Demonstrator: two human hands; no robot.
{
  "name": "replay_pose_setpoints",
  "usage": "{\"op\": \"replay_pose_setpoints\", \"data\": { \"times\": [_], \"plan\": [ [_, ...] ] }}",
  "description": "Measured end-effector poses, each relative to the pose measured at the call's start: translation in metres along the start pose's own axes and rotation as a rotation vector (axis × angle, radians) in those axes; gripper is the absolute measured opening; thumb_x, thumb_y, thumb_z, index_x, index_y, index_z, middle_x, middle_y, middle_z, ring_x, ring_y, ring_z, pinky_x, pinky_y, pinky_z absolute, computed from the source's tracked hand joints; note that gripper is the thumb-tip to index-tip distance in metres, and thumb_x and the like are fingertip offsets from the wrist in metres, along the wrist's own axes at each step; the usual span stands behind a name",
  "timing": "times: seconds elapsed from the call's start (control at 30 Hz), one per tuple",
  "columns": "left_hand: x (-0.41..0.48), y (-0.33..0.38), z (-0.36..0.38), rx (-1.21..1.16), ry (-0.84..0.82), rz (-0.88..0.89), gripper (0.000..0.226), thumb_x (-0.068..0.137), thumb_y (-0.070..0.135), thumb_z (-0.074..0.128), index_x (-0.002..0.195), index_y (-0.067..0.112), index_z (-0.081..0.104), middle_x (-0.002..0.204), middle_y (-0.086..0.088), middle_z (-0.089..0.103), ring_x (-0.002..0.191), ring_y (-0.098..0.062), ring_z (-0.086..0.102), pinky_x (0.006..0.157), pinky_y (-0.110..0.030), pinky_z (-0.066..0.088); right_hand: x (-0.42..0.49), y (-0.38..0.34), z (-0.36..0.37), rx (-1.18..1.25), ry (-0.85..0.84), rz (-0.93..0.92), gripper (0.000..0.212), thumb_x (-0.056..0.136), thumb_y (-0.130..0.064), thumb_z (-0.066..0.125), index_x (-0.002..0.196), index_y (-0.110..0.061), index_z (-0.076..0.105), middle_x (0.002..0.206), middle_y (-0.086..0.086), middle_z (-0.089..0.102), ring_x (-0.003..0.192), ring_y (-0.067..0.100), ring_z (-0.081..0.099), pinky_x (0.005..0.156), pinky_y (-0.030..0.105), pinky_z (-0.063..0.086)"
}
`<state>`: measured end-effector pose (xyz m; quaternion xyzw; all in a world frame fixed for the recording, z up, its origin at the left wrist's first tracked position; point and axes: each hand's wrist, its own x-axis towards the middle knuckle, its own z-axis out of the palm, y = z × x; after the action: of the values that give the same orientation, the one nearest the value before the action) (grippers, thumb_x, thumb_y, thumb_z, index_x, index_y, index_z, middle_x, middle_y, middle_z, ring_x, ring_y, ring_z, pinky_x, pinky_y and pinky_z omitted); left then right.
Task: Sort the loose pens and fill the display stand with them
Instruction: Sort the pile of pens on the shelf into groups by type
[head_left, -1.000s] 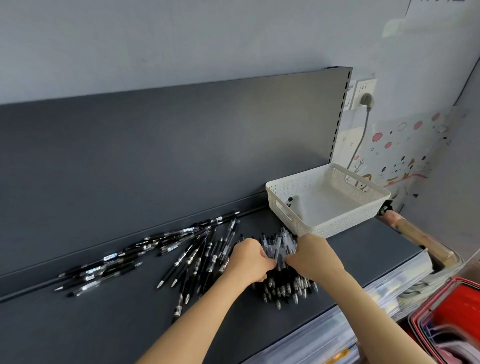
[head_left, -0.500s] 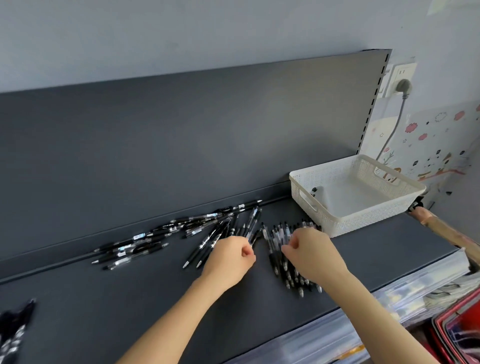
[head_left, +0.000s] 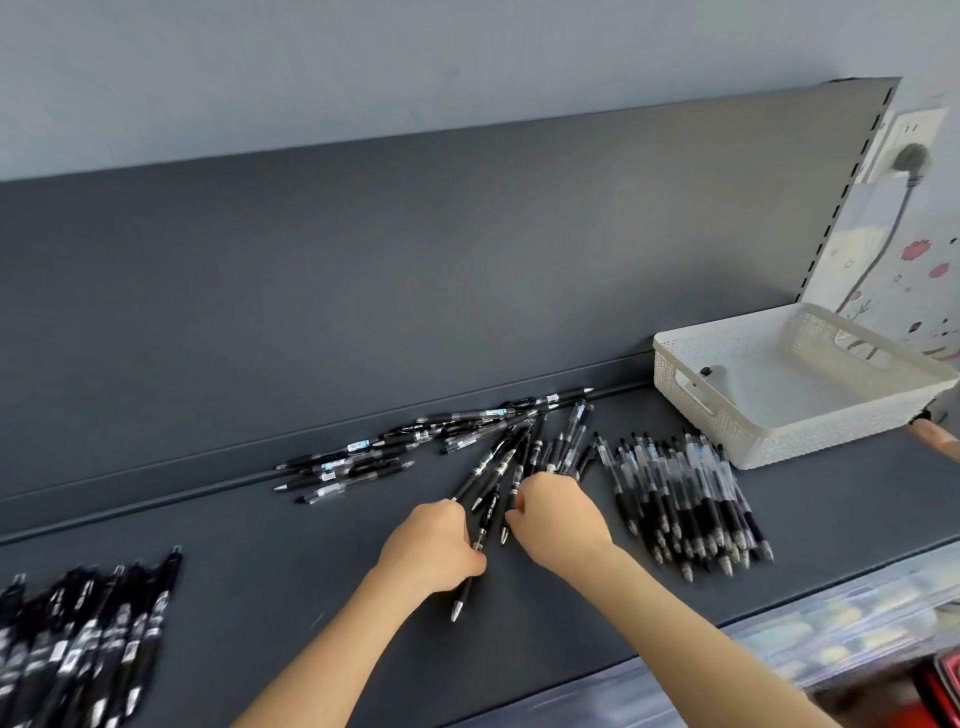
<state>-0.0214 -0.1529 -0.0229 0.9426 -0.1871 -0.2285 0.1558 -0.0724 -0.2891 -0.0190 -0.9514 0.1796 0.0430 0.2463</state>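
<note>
- The left hand (head_left: 434, 545) has its fingers curled tight round a black pen (head_left: 462, 597). The slim round barrel crosses the fist, and the silvery tip pokes out below towards the camera.
- The right hand (head_left: 558, 519) sits just beside it with its knuckles up. Its fingers are bent down and close on the near ends of the fanned pens (head_left: 519, 452); the fingertips are hidden under the hand.
- The fanned pens spread away from both hands, black with pale label bands.
- To the right lies a tidy batch of pens (head_left: 685, 499), clear-barrelled with black grips, side by side with tips towards the camera.
- A loose line of pens (head_left: 410, 441) lies along the back ledge.
- Another batch of pens (head_left: 88, 639) at lower left is blurred and cut off by the frame edge.
- All of these lie on the display stand (head_left: 260, 571), a flat matte dark-grey shelf with a smooth back panel and a slotted upright.
- A white plastic basket (head_left: 779, 441) with woven-pattern walls stands at the right end. It holds a small dark item (head_left: 705, 371) too small to identify.
- A wall socket (head_left: 911, 156) with a grey plug, clear boxes (head_left: 831, 623) below the shelf edge and a red object (head_left: 948, 670) are blurred.
</note>
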Motion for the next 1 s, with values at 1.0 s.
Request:
{"op": "replay_pose_setpoints", "data": {
  "times": [1.0],
  "plan": [
    [-0.075,-0.148,-0.062,-0.080,0.397,-0.263,0.017,0.090,0.029,0.056,0.077,0.018,0.057,0.077,0.002,0.063,0.065,-0.018,0.056,0.058,-0.028,0.044,-0.031,-0.157,0.061,0.476,-0.382,-0.178,0.029,0.081,-0.012,0.054,0.052,-0.009,0.056,0.049,-0.001,0.062,0.032,0.006,0.037,0.040,0.012,0.035]
  ]
}}
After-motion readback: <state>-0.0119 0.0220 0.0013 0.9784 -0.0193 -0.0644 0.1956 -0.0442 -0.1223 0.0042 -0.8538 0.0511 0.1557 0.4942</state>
